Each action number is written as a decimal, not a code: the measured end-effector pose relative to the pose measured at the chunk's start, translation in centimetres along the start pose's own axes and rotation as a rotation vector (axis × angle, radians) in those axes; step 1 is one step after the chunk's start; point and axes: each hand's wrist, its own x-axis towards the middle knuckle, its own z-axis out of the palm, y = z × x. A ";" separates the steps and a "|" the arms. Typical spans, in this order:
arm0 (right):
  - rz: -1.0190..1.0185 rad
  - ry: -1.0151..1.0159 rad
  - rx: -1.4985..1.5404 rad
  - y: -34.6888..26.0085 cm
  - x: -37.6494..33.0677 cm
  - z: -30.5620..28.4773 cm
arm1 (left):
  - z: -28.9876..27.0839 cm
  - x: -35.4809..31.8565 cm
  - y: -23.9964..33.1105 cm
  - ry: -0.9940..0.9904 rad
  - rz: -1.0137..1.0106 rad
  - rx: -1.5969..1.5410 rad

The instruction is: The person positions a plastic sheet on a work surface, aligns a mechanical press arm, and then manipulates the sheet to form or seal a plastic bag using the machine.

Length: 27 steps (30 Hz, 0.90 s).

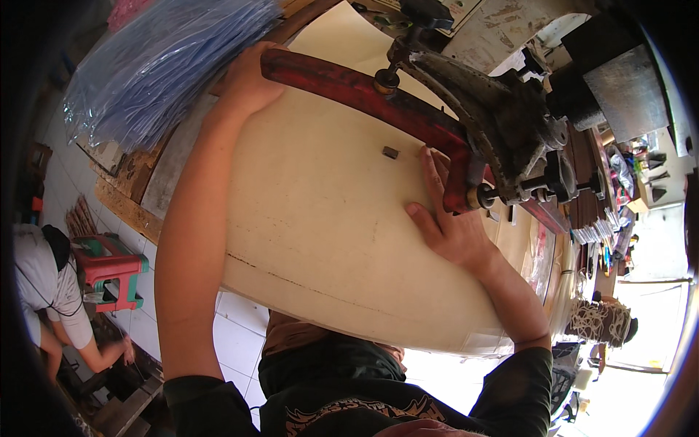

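A red-painted metal bar (349, 91), bent at its right end, spans a machine over a broad cream sheet (313, 197). My left hand (253, 79) is at the bar's left end, over the sheet's far left side. Its fingers are hidden beyond the bar, so whether it grips anything cannot be made out. My right hand (455, 231) lies palm down on the sheet beside the bar's bent end, thumb spread away from the fingers. The bar partly covers that hand. Left of it, a small dark rectangular piece (390, 153) rests on the sheet.
A dark metal bracket with knobs (502, 109) holds the bar. Clear, bluish plastic sheets (171, 73) are stacked at the far left. A person (58, 291) bends down at the lower left, beside a red and green plastic stool (109, 269). Wound cord (601, 322) sits at right.
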 end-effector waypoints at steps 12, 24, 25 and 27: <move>-0.021 -0.006 -0.047 0.1 0.0 0.0 | -0.8 -0.3 0.8 -0.008 -0.048 -0.039; 0.060 -0.017 -0.028 -0.4 -0.1 -0.1 | 0.1 -0.2 -0.4 0.029 0.020 -0.011; 0.063 -0.020 -0.020 -0.4 -0.1 -0.2 | 0.0 -0.2 -0.4 0.026 0.019 -0.014; 0.062 -0.020 -0.015 -0.5 0.0 -0.2 | -0.2 -0.3 -0.4 0.021 0.018 -0.020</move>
